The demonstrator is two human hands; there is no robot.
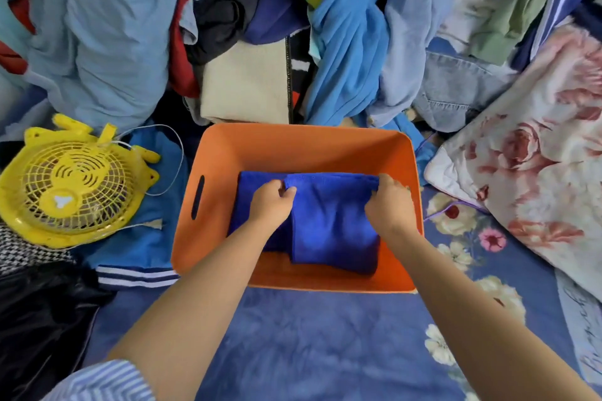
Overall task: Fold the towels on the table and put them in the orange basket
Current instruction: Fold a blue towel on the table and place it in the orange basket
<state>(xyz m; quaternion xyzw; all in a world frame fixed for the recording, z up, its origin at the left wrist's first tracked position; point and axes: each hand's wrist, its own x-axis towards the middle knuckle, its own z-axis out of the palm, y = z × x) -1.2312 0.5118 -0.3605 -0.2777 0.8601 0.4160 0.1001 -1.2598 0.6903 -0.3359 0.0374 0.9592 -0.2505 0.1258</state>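
- The orange basket [228,146] stands in the middle of a blue flowered sheet [309,345] that covers the surface; a slot handle is cut in its left wall.
- A folded blue towel [332,225] lies inside the basket, toward its right side; it partly overlaps a second blue towel [250,182] that lies under it on the left.
- The left hand [268,202] reaches into the basket with fingers curled, pinching the far left corner of the upper towel; the right hand [389,202] has its fingers curled round the far right corner of the same towel, close to the right wall of the basket.
- A striped blue and white sleeve [104,381] shows at the left arm near the lower edge.
- A yellow fan [71,185] lies flat to the left of the basket, on blue clothing, with a thin white cord looping beside it.
- Behind the basket a heap of clothes [351,42] rises, mostly light blue with red, black and cream pieces; a rose-printed quilt [527,166] lies to the right.
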